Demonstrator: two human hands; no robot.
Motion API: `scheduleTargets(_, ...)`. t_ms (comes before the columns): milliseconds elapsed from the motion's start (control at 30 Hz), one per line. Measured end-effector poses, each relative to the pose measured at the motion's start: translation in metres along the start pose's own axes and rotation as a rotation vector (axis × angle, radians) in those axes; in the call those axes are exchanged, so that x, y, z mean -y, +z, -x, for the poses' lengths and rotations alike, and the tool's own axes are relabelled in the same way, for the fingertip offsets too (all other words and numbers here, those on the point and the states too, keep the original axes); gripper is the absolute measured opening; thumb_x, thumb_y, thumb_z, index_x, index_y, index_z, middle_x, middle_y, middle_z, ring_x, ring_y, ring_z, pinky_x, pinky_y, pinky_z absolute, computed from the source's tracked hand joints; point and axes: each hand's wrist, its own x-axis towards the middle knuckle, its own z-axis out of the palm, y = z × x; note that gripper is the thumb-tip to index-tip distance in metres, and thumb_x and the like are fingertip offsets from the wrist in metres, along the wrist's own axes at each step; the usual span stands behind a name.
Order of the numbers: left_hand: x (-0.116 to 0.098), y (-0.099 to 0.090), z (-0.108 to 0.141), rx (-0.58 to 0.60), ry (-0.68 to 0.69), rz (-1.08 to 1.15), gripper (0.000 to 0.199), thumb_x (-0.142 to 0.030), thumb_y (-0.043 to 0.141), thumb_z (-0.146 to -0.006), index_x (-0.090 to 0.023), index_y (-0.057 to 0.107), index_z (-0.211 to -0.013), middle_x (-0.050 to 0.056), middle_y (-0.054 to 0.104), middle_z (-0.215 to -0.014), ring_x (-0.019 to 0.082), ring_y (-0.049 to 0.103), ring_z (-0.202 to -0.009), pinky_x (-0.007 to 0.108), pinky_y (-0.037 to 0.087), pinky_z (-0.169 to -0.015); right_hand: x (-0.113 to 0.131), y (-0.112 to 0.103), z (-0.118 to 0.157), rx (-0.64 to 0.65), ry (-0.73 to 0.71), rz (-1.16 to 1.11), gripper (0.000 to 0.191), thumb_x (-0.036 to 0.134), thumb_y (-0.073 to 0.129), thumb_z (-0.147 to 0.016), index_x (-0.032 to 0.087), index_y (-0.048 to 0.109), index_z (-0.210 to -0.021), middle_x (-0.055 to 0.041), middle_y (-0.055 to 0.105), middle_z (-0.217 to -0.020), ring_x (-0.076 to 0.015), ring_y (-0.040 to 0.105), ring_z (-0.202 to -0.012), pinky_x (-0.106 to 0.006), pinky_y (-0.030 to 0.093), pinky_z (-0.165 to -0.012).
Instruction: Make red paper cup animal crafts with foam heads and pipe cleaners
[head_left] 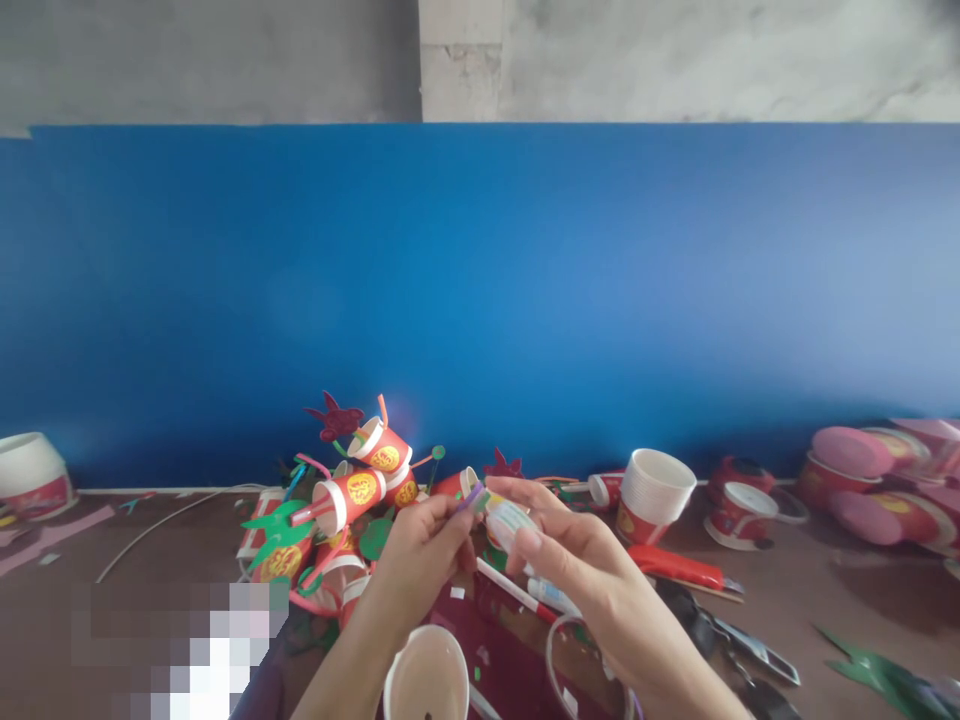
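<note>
Near the middle of the view, my left hand (429, 545) pinches a small purple strip (471, 498) between thumb and fingers. My right hand (581, 560) is closed round a small white bottle (511, 524), perhaps of glue, with a yellowish-green tip pointing at the strip. Whether the tip touches the strip, I cannot tell. Below my hands stands a white paper cup (427, 675). Behind my left hand lies a heap of red-and-white paper cups (351, 497) with yellow emblems, coloured strips and green cut-out shapes (279, 540).
A stack of paper cups (654, 490) and a red-orange cutter (679, 567) lie to the right. Green scissors (889, 680) are at the far right, below pink-trimmed cups (862, 480). A clear round container (570, 680) sits under my right wrist. A blue panel (480, 280) closes off the back.
</note>
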Motion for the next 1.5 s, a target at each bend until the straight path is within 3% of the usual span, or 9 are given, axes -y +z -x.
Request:
scheduleTargets(100, -0.005, 0.0, 0.003, -0.005, 0.003, 0.047, 0.038, -0.054, 0.06, -0.072, -0.017, 0.053, -0.066, -0.001, 0.056, -0.048, 0.005, 0.031, -0.038, 0.02, 0.02, -0.04, 0.004, 0.0, 0.0, 0.011, -0.002, 0.055, 0.044, 0.058, 0.059, -0.08, 0.019, 0.068, -0.063, -0.0073, 0.048, -0.137, -0.031, 0.044, -0.122, -0.046, 0.032, -0.103)
scheduleTargets(267, -0.011, -0.001, 0.009, -0.025, -0.002, 0.096, 0.033, -0.049, 0.059, -0.074, -0.018, 0.052, -0.083, -0.003, 0.057, -0.05, 0.006, 0.032, -0.038, 0.02, 0.02, -0.04, 0.005, -0.002, -0.001, -0.021, -0.021, 0.129, 0.044, 0.058, 0.057, -0.082, 0.019, 0.068, -0.063, -0.0086, 0.053, -0.131, -0.0315, 0.046, -0.122, -0.043, 0.039, -0.096)
scheduleTargets(567, -0.021, -0.001, 0.02, -0.048, 0.029, 0.108, 0.022, -0.038, 0.054, -0.081, -0.017, 0.049, -0.076, -0.002, 0.059, -0.059, 0.006, 0.037, -0.046, 0.019, 0.027, -0.047, -0.003, -0.009, -0.006, 0.021, 0.014, 0.172, 0.04, 0.054, 0.058, -0.082, 0.018, 0.069, -0.066, -0.008, 0.053, -0.131, -0.0305, 0.052, -0.115, -0.039, 0.044, -0.088)
scheduleTargets(733, -0.016, -0.003, 0.016, 0.001, 0.018, 0.146, 0.023, -0.038, 0.057, -0.08, -0.017, 0.051, -0.076, -0.002, 0.058, -0.059, 0.005, 0.037, -0.045, 0.019, 0.026, -0.046, -0.007, -0.01, -0.011, 0.033, 0.041, 0.187, 0.036, 0.049, 0.06, -0.081, 0.018, 0.069, -0.067, -0.0094, 0.057, -0.124, -0.0293, 0.053, -0.113, -0.038, 0.042, -0.091)
scheduleTargets(967, -0.01, -0.007, 0.014, 0.116, -0.003, 0.087, 0.023, -0.038, 0.057, -0.081, -0.016, 0.054, -0.076, -0.002, 0.059, -0.057, 0.006, 0.043, -0.044, 0.02, 0.03, -0.046, -0.012, -0.012, -0.021, 0.157, 0.031, 0.283, 0.019, 0.029, 0.057, -0.08, 0.02, 0.074, -0.078, -0.0067, 0.062, -0.113, -0.0238, 0.056, -0.102, -0.033, 0.044, -0.086)
scheduleTargets(1100, -0.01, -0.006, 0.015, 0.217, -0.033, 0.031, 0.024, -0.039, 0.057, -0.081, -0.016, 0.055, -0.079, -0.001, 0.06, -0.058, 0.006, 0.043, -0.044, 0.021, 0.028, -0.046, -0.019, -0.015, -0.025, 0.219, 0.049, 0.137, 0.019, 0.02, 0.053, -0.076, 0.02, 0.072, -0.074, -0.0033, 0.065, -0.091, -0.0197, 0.056, -0.089, -0.031, 0.043, -0.082)
scheduleTargets(1300, -0.01, -0.002, 0.015, 0.27, -0.054, -0.049, 0.021, -0.035, 0.058, -0.081, -0.015, 0.056, -0.076, 0.0, 0.061, -0.059, 0.006, 0.041, -0.045, 0.022, 0.027, -0.047, -0.037, -0.012, -0.031, 0.163, 0.227, -0.31, 0.024, 0.031, 0.047, -0.082, 0.021, 0.069, -0.078, -0.0027, 0.066, -0.086, -0.0192, 0.056, -0.088, -0.032, 0.041, -0.082)
scheduleTargets(1500, -0.002, 0.0, 0.011, 0.277, -0.082, -0.186, 0.016, -0.031, 0.055, -0.081, -0.016, 0.056, -0.076, 0.0, 0.061, -0.058, 0.007, 0.041, -0.045, 0.022, 0.027, -0.046, -0.041, -0.006, -0.036, 0.07, 0.274, -0.383, 0.022, 0.035, 0.053, -0.08, 0.018, 0.066, -0.074, -0.0026, 0.066, -0.079, -0.0177, 0.057, -0.078, -0.03, 0.042, -0.073)
